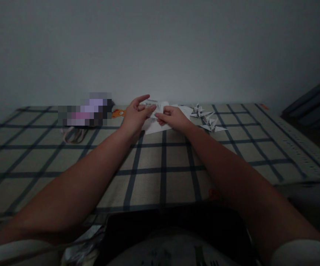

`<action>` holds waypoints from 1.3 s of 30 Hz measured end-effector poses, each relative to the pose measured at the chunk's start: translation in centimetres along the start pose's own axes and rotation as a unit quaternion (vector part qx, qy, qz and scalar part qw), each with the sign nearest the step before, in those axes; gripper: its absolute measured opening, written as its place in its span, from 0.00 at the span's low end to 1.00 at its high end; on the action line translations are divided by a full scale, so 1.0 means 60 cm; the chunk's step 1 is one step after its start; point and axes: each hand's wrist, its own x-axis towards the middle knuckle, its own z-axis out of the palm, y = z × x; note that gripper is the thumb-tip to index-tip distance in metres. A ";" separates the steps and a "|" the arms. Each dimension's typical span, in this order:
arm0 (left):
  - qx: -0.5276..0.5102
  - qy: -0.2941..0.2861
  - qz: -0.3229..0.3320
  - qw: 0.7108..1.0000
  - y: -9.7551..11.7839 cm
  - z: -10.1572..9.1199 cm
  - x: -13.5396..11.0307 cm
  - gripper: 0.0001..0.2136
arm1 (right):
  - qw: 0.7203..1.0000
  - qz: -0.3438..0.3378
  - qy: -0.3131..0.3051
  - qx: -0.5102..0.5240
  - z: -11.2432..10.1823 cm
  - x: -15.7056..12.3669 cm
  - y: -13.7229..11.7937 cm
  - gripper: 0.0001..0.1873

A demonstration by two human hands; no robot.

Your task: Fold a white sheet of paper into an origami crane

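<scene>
Both hands meet over the far middle of the table, around a small piece of printed white paper [155,104]. My left hand [134,116] has its thumb pressed on the paper, while its index finger points outward above. With curled fingers, my right hand [173,116] pinches the paper's right side. The paper's exact folds are too dim and small to make out. Beneath the hands lie white paper sheets [156,128], partly hidden by them. Folded paper cranes [211,123] with printed patterns stand just right of my right hand.
A checked cloth [148,157] covers the table, which meets a plain wall [160,48] at the back. On the left lies a pixelated purple and dark object [93,109] with a pale strap loop [74,136]. A dark slatted thing [315,99] stands at far right.
</scene>
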 end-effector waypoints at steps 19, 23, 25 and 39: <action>-0.102 -0.031 -0.116 0.988 -0.009 -0.010 0.015 0.11 | 0.992 -0.043 0.091 0.080 -0.007 0.004 0.004 0.23; -0.118 -0.051 -0.137 0.982 -0.005 -0.008 0.014 0.12 | 0.994 -0.038 0.072 0.078 -0.008 0.006 0.011 0.28; -0.122 -0.052 -0.144 0.981 -0.002 -0.007 0.012 0.11 | 0.994 -0.044 0.063 0.078 -0.010 0.007 0.014 0.29; -0.117 -0.074 -0.148 0.979 0.007 -0.001 0.004 0.11 | 0.993 -0.045 0.076 0.079 -0.008 0.006 0.012 0.24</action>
